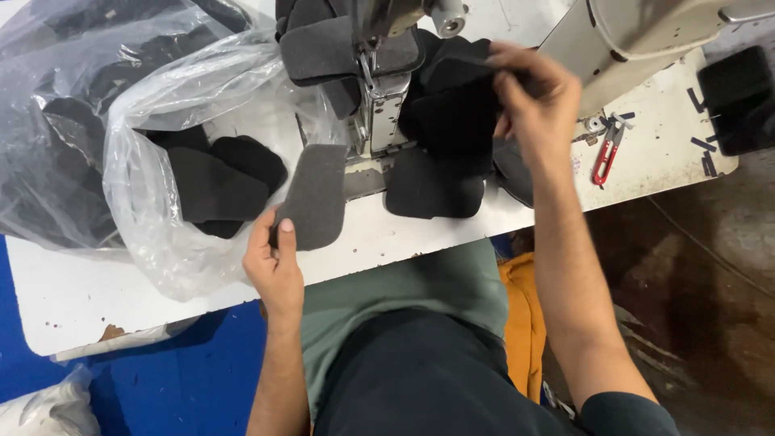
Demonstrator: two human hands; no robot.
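The left hand (273, 262) grips a grey foam pad (313, 196) by its near left edge, thumb on top and fingers underneath, and holds it flat just above the white table (97, 299). The pad sits just right of the mouth of a clear plastic bag (153, 218), which lies open on the left part of the table and holds several black pads (214, 184) of the same rounded shape. A second, larger clear bag (48, 121) with more dark pieces lies behind it at the far left. The right hand (534, 103) is raised at the far side, fingers pinched on the top edge of a black pad (452, 113) beside the sewing machine (379, 97); motion blur makes it hard to say whether it grips one piece or a few stacked together. More black pads (432, 187) lie on the table below that hand, touching the base of the machine, and grey pieces (323, 48) hang over the machine's head. To the right, a pair of red-handled thread snips (604, 157) rests on the table near the machine's arm, and a black block (739, 97) sits at the far right corner.
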